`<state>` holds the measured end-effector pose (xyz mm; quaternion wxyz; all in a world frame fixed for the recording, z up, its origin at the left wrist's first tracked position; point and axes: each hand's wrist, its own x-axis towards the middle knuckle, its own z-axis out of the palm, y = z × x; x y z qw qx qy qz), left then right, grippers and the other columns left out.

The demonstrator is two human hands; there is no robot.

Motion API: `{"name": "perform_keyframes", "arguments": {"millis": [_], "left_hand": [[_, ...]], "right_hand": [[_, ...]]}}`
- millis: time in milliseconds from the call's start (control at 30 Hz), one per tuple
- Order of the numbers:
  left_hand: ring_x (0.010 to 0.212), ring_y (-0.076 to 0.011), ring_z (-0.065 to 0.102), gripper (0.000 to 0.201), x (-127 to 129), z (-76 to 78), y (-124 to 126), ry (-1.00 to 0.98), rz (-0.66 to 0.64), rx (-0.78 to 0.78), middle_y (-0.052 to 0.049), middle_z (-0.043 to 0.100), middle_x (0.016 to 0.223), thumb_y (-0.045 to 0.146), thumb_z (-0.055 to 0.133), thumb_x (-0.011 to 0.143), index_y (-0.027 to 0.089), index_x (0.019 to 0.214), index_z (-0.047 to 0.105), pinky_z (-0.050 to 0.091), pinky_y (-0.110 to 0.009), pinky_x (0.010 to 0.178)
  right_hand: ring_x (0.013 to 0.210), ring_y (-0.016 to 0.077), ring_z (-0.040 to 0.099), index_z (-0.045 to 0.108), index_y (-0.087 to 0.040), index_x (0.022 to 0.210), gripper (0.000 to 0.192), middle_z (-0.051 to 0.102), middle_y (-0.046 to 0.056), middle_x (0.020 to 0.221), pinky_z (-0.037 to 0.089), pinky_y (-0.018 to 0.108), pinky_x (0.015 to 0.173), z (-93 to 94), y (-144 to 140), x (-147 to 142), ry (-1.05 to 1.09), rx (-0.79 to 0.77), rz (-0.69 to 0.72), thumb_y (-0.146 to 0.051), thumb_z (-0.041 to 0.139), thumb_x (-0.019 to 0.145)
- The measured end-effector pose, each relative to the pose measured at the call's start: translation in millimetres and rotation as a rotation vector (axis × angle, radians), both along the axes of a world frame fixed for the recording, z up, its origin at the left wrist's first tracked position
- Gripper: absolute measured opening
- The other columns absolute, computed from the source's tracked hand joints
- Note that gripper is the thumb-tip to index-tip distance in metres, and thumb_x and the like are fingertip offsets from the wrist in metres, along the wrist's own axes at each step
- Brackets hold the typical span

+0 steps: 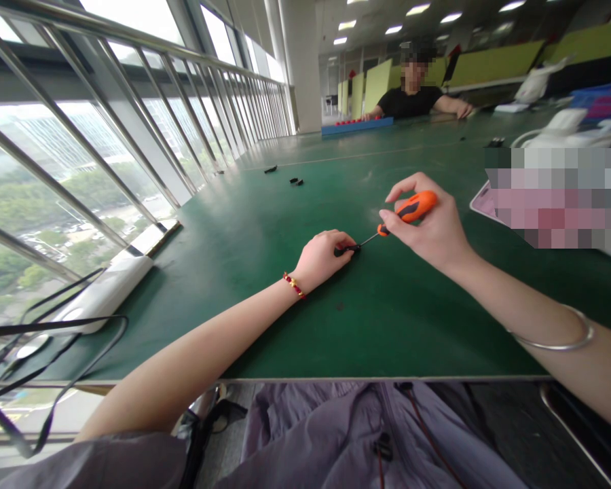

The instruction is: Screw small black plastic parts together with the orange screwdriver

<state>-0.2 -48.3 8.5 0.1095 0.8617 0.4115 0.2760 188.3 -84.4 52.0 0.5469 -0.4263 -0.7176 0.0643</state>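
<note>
My right hand (432, 227) grips an orange and black screwdriver (418, 206) by its handle, thumb and fingers around it. Its thin metal shaft slants down to the left, and the tip meets a small black part (347, 250). That part is pinched low over the table by my left hand (326, 255), whose fingers hide some of it. What kind of part it is cannot be made out.
Small black pieces (296, 181) lie farther back on the green table (285, 333). At left are a white power strip (106, 292) and black cables (56, 326) beside the railing. A person (412, 95) sits at the far end by a blue tray (356, 126).
</note>
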Motion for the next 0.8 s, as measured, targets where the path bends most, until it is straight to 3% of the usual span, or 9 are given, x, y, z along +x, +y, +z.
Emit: {"name": "perform_keyframes", "arguments": {"millis": [133, 200, 333, 400, 500, 567, 667, 800], "left_hand": [[0.083, -0.0157, 0.062, 0.018, -0.3, 0.0, -0.4, 0.013, -0.002, 0.002, -0.003, 0.067, 0.092, 0.02, 0.055, 0.08, 0.02, 0.092, 0.069, 0.051, -0.027, 0.075], [0.083, -0.016, 0.061, 0.018, -0.2, 0.0, -0.5, 0.015, -0.003, -0.002, -0.003, 0.067, 0.092, 0.02, 0.055, 0.08, 0.019, 0.092, 0.069, 0.051, -0.027, 0.075], [0.083, -0.0158, 0.061, 0.019, 0.0, -0.2, 0.0, 0.016, -0.017, 0.0, -0.003, 0.067, 0.091, 0.02, 0.055, 0.08, 0.019, 0.094, 0.069, 0.051, -0.027, 0.076], [0.084, -0.0157, 0.061, 0.019, -0.1, -0.4, 0.4, 0.022, -0.023, 0.002, -0.003, 0.066, 0.091, 0.02, 0.055, 0.081, 0.019, 0.094, 0.069, 0.051, -0.027, 0.076], [0.084, -0.0156, 0.061, 0.02, -0.6, -0.7, 0.6, 0.027, -0.022, -0.002, -0.003, 0.066, 0.092, 0.019, 0.055, 0.081, 0.019, 0.095, 0.069, 0.051, -0.027, 0.076], [0.084, -0.0155, 0.061, 0.02, -0.9, -1.0, 0.6, 0.026, -0.018, -0.004, -0.003, 0.066, 0.092, 0.019, 0.055, 0.081, 0.019, 0.095, 0.069, 0.051, -0.026, 0.076], [0.084, -0.0153, 0.061, 0.02, -1.0, -1.2, 0.6, 0.027, -0.02, -0.003, -0.003, 0.066, 0.092, 0.019, 0.055, 0.081, 0.019, 0.095, 0.069, 0.051, -0.026, 0.076], [0.084, -0.0153, 0.061, 0.02, -0.7, -1.0, 0.5, 0.028, -0.025, 0.007, -0.003, 0.066, 0.092, 0.02, 0.054, 0.081, 0.019, 0.095, 0.069, 0.051, -0.026, 0.076]], "right_hand": [[0.075, 0.0184, 0.057, 0.05, -0.026, 0.098, 0.029, 0.06, 0.004, 0.087, 0.045, 0.032, 0.063, -2.6, 2.7, 1.2, 0.04, 0.022, 0.017, -0.027, 0.064, 0.072], [0.073, 0.0185, 0.058, 0.049, -0.026, 0.099, 0.03, 0.06, 0.002, 0.081, 0.045, 0.032, 0.064, -2.7, 2.8, 1.4, 0.043, 0.007, 0.035, -0.027, 0.063, 0.073], [0.053, 0.0149, 0.051, 0.054, -0.024, 0.08, 0.013, 0.054, -0.003, 0.057, 0.041, 0.031, 0.057, 0.0, -0.2, -0.3, -0.006, -0.089, 0.02, -0.034, 0.061, 0.076], [0.051, 0.0136, 0.049, 0.056, -0.022, 0.07, 0.015, 0.055, -0.002, 0.057, 0.039, 0.03, 0.055, 0.6, -0.9, -1.2, -0.026, -0.075, 0.019, -0.035, 0.061, 0.077], [0.058, 0.0135, 0.051, 0.057, -0.022, 0.078, 0.01, 0.06, 0.0, 0.074, 0.042, 0.029, 0.057, -0.9, 1.3, -1.2, -0.015, 0.046, 0.027, -0.026, 0.064, 0.071], [0.063, 0.0145, 0.054, 0.056, -0.024, 0.089, 0.023, 0.061, 0.001, 0.081, 0.044, 0.029, 0.059, -2.6, 3.2, -0.8, 0.016, 0.085, 0.043, -0.02, 0.065, 0.068], [0.058, 0.0145, 0.052, 0.053, -0.026, 0.095, 0.03, 0.057, -0.001, 0.07, 0.044, 0.03, 0.058, -3.3, 3.5, -0.7, 0.042, 0.038, 0.054, -0.019, 0.065, 0.068], [0.048, 0.0133, 0.046, 0.056, -0.024, 0.073, 0.009, 0.05, -0.003, 0.053, 0.039, 0.031, 0.053, -1.1, 0.6, -1.6, -0.021, -0.087, 0.029, -0.028, 0.064, 0.072]]}}
